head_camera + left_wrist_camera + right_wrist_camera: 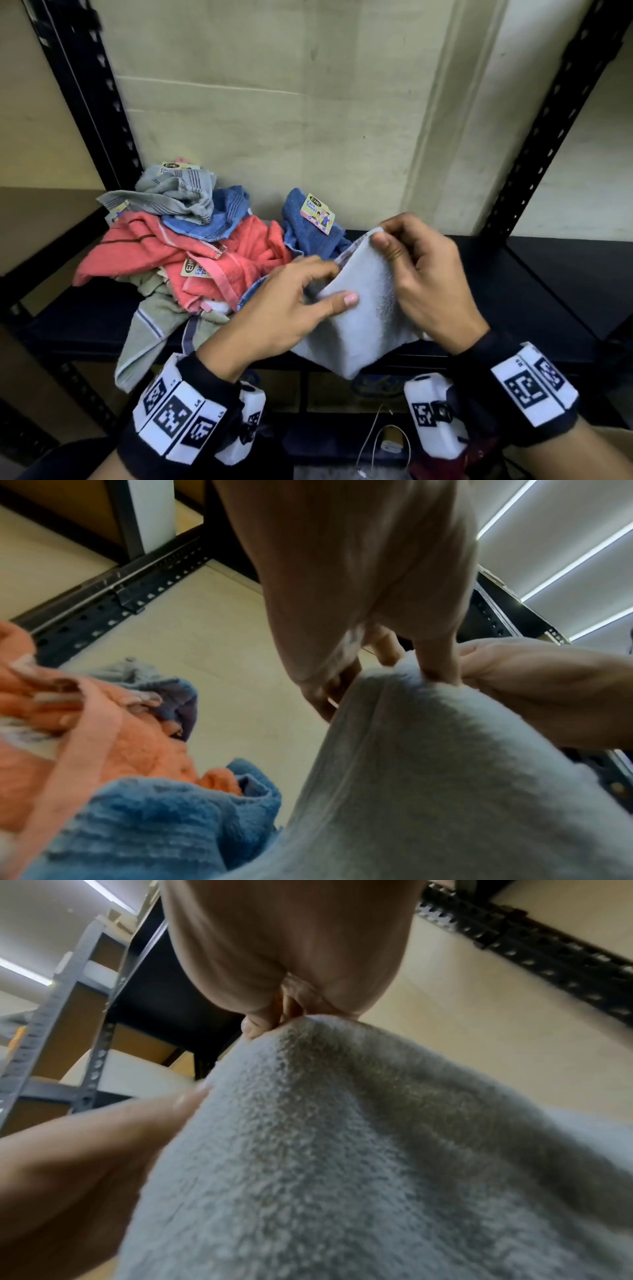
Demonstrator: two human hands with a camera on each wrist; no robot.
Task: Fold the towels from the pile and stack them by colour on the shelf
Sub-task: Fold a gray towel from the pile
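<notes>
I hold a white towel [363,308] up in front of the black shelf [534,284]. My right hand [421,270] pinches its top corner between thumb and fingers. My left hand [291,301] grips its left edge, thumb lying on the front of the cloth. The towel [428,791] hangs down doubled between both hands, and its terry face [342,1150] fills the right wrist view. The pile of towels [178,250] lies on the shelf to the left: coral, blue, grey and pale green, several with paper tags.
A blue towel with a tag [308,226] lies crumpled just behind my hands. Black perforated uprights [92,102] frame the shelf on both sides. The right half of the shelf board is bare. A white cable [376,442] lies on the floor below.
</notes>
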